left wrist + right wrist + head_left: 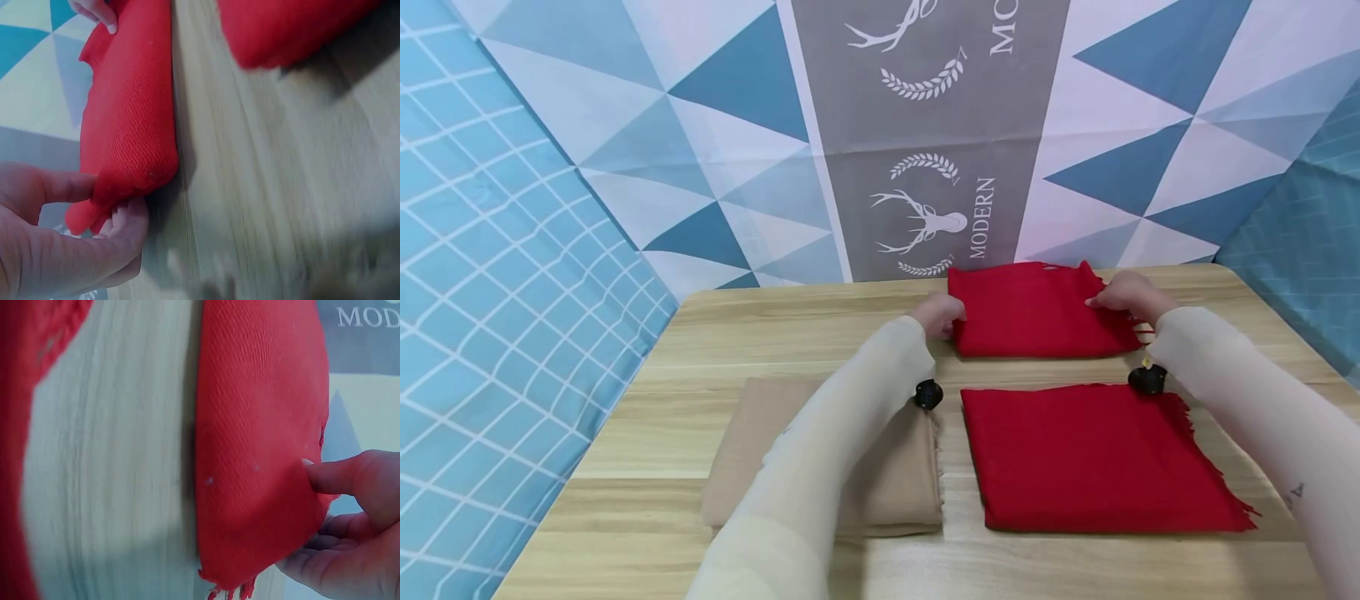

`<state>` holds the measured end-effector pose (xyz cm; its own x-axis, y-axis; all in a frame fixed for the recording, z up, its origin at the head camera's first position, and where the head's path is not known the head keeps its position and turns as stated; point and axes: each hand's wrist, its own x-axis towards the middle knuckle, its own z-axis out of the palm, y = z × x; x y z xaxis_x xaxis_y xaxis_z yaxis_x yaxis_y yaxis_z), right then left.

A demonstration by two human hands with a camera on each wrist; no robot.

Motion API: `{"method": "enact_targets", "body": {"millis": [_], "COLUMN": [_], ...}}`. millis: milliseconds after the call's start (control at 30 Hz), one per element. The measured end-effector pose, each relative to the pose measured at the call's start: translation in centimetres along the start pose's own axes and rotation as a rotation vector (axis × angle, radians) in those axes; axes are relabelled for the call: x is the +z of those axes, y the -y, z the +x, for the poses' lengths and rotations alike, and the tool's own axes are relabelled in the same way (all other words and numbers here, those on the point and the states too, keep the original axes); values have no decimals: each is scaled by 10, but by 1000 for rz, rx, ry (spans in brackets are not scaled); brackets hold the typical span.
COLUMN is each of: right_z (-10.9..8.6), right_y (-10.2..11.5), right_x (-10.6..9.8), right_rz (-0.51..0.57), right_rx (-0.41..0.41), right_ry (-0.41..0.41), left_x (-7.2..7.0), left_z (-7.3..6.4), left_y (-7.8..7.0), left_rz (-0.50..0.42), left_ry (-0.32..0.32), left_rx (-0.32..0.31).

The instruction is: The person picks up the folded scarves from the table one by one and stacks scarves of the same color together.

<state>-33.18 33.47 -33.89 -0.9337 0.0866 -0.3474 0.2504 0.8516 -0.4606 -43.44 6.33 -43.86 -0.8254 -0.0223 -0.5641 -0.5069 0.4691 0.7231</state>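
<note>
A folded red scarf [1026, 312] with fringe at its right end lies at the far side of the wooden table. My left hand [938, 315] grips its left end; in the left wrist view the thumb lies on top and the fingers [128, 228] curl under the cloth. At the far right corner, my right hand [1129, 297] pinches the scarf, thumb above and fingers partly hidden beneath it in the right wrist view. A raised fold of cloth stands up beside the right hand.
Nearer on the table [647, 508] lies a second folded red scarf [1090, 467], fringed on its right, under my right forearm. Left of it is a folded beige scarf [895, 492], partly covered by my left forearm. A patterned cloth wall [925, 125] rises behind the table.
</note>
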Motion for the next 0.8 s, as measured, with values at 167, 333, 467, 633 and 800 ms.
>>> {"method": "enact_targets", "body": {"millis": [167,333,467,633,800], "right_z": [-2,-5,-7,-7,-10], "right_y": [14,24,27,28,29], "right_x": [6,14,18,17,16], "right_rz": [0,-14,-25,-49,-56], "right_rx": [-27,-36,-54,-64,-44], "right_ry": [7,-27,-37,-40,-74], "left_x": [-24,-49,-68,-71,-73], "left_z": [12,-17,-80,-28,-4], "left_y": [7,7,1,15,22], "left_rz": [29,31,22,-17,-16], "left_ry": [49,134,157,171,229], "left_rx": [1,-6,1,-38,-50]}}
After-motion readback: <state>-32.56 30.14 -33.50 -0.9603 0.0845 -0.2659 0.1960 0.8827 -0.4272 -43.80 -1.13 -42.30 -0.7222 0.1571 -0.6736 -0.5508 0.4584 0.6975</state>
